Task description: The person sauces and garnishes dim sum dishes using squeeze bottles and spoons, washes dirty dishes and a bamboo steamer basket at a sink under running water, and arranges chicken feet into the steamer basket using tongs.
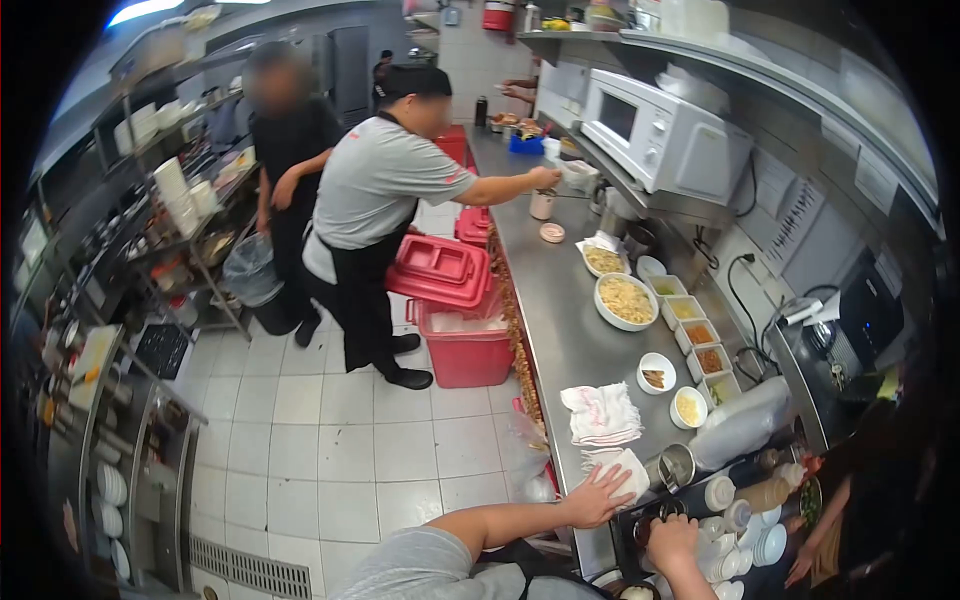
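Observation:
My left hand lies flat with fingers spread on a folded white cloth at the counter's near edge. A second white cloth with faint red print lies just beyond it. Close by on the right, my right hand has its fingers curled down over a dark container; what they grip there is hidden. A metal canister stands between the cloth and several capped bottles. Stacked small white cups sit beside my right hand.
Along the steel counter stand a bowl of shredded food, small bowls and square tubs. A microwave sits on a shelf. A co-worker reaches across the counter, holding a red lid above a red bin.

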`<action>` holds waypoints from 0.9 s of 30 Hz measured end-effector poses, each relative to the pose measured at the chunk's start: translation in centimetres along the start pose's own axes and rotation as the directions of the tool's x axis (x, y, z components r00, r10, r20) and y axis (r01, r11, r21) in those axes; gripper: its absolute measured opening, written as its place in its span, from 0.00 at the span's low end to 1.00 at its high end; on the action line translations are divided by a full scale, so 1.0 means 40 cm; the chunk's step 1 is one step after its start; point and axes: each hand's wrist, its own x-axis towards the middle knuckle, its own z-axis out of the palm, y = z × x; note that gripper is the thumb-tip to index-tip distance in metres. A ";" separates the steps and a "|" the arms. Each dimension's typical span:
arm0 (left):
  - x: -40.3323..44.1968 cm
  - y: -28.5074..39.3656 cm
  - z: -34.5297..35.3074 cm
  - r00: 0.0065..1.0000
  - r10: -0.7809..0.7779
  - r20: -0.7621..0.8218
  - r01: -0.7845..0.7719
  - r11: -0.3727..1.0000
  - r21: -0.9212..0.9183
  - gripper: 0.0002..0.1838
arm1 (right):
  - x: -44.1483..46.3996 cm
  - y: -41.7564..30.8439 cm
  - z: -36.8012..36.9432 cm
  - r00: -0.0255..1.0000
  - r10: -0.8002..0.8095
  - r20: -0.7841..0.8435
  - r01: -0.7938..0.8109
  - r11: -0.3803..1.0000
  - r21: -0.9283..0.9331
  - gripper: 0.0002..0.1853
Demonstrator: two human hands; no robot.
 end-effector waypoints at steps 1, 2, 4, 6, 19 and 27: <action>0.005 -0.003 0.003 1.000 -0.002 0.004 0.002 1.000 0.002 0.29 | 0.000 -0.006 -0.011 0.999 0.002 0.033 -0.002 1.000 -0.003 0.13; 0.010 -0.003 -0.004 1.000 0.020 0.020 -0.020 1.000 -0.009 0.29 | -0.001 -0.009 -0.020 0.998 0.004 0.070 -0.003 1.000 -0.005 0.13; 0.020 -0.005 -0.010 0.998 -0.003 0.059 0.003 1.000 0.009 0.29 | 0.011 -0.011 -0.024 0.994 0.033 0.107 -0.034 0.999 0.011 0.12; 0.024 -0.019 0.019 1.000 0.012 0.018 -0.013 0.998 0.057 0.31 | 0.020 -0.008 -0.007 0.996 0.045 0.070 -0.048 0.998 0.035 0.11; 0.047 -0.019 0.005 0.995 0.056 0.086 -0.057 0.998 0.006 0.31 | -0.059 0.040 -0.120 0.891 0.362 -0.275 -0.188 0.845 0.501 0.05; 0.051 -0.021 0.000 0.992 0.041 0.117 -0.039 0.999 -0.016 0.31 | -0.090 0.010 -0.093 0.916 0.318 -0.245 -0.161 0.850 0.501 0.04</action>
